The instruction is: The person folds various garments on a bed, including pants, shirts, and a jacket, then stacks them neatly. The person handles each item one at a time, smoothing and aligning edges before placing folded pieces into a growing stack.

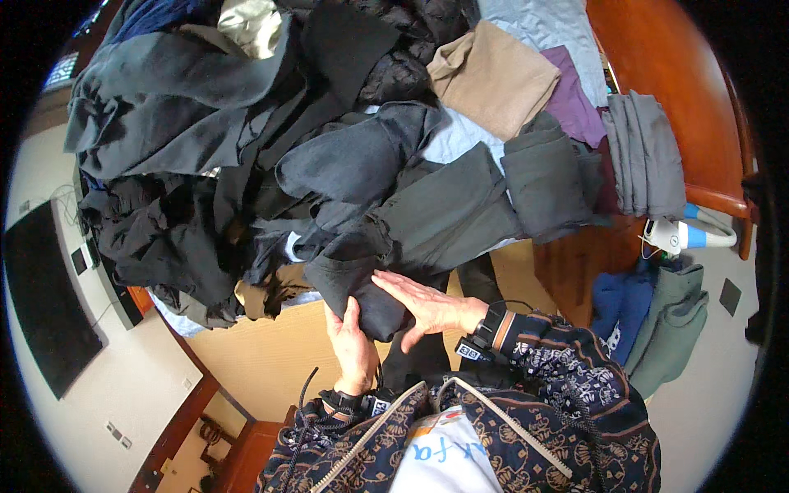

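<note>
A dark grey pair of trousers (pixel 450 209) lies across the near edge of the clothes pile, its near end bunched between my hands. My left hand (pixel 351 348) grips that end from the left side, thumb up on the cloth. Flat fingers of my right hand (pixel 425 302) rest on the same cloth from the right, with the thumb apart below it. Just beyond lies a crumpled dark blue-grey garment (pixel 345 160). Folded dark trousers (pixel 545 179) sit to the right, near a folded beige cloth (pixel 493 77) and a purple one (pixel 573 95).
Heaped dark clothes (pixel 172 228) cover the left side. A folded grey garment (pixel 644 154) rests beside the wooden bed board (pixel 669 92) at right. Below it are a white and blue device with a hose (pixel 678 237) and hanging green trousers (pixel 669 326). A television (pixel 49 299) stands far left.
</note>
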`<move>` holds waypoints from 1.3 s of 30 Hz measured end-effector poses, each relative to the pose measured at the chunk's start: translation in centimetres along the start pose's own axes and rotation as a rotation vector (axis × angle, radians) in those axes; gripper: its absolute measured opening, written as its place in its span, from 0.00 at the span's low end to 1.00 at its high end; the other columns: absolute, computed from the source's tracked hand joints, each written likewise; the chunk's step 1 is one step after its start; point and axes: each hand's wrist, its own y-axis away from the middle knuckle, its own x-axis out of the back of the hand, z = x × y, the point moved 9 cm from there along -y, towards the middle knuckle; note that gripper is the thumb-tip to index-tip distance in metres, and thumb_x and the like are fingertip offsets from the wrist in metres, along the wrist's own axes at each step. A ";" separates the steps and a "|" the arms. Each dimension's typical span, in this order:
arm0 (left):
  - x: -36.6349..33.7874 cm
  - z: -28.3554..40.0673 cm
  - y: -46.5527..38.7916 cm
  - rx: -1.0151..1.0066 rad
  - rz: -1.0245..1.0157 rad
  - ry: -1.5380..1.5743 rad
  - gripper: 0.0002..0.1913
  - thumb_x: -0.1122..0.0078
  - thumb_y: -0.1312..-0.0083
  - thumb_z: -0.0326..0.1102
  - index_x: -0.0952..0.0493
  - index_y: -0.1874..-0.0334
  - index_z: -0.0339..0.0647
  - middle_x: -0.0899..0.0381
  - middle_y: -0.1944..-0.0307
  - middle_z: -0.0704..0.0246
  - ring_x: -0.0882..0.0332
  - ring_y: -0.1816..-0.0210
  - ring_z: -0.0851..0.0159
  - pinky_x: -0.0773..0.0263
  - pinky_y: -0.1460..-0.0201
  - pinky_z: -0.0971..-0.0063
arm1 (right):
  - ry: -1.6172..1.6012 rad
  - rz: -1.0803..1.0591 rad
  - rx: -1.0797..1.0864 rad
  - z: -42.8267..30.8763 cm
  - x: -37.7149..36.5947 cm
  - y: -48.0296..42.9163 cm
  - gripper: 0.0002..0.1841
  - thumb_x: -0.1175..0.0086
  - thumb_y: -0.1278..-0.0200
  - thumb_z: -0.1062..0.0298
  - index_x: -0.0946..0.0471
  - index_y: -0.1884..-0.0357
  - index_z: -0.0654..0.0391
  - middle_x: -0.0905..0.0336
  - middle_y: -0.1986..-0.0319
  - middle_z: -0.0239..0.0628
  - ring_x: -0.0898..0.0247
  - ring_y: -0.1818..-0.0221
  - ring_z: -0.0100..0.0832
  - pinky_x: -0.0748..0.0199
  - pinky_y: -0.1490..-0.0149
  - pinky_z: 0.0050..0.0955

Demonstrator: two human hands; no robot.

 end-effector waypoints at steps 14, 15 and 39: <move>-6.4 -9.7 -7.1 0.017 -0.006 -0.490 0.31 0.30 0.34 0.38 0.34 0.34 0.33 0.29 0.39 0.60 0.30 0.38 0.60 0.32 0.36 0.64 | -0.897 1.171 -0.525 14.2 10.8 11.0 0.34 0.34 0.35 0.64 0.36 0.30 0.59 0.29 0.36 0.40 0.35 0.33 0.36 0.38 0.29 0.35; -6.3 -11.6 -8.0 0.140 -0.031 -0.299 0.31 0.26 0.37 0.40 0.32 0.38 0.35 0.26 0.45 0.62 0.26 0.48 0.66 0.28 0.46 0.69 | -0.735 1.151 -0.537 13.9 11.2 11.0 0.35 0.34 0.35 0.62 0.36 0.31 0.61 0.30 0.36 0.41 0.35 0.33 0.34 0.38 0.29 0.35; -29.6 -2.0 10.7 0.014 -1.114 -0.031 0.19 0.33 0.39 0.24 0.23 0.45 0.36 0.18 0.50 0.72 0.24 0.49 0.74 0.26 0.45 0.76 | -1.151 1.192 -0.115 -0.1 21.1 22.0 0.34 0.57 0.24 0.40 0.33 0.28 0.56 0.27 0.34 0.41 0.30 0.35 0.43 0.33 0.30 0.44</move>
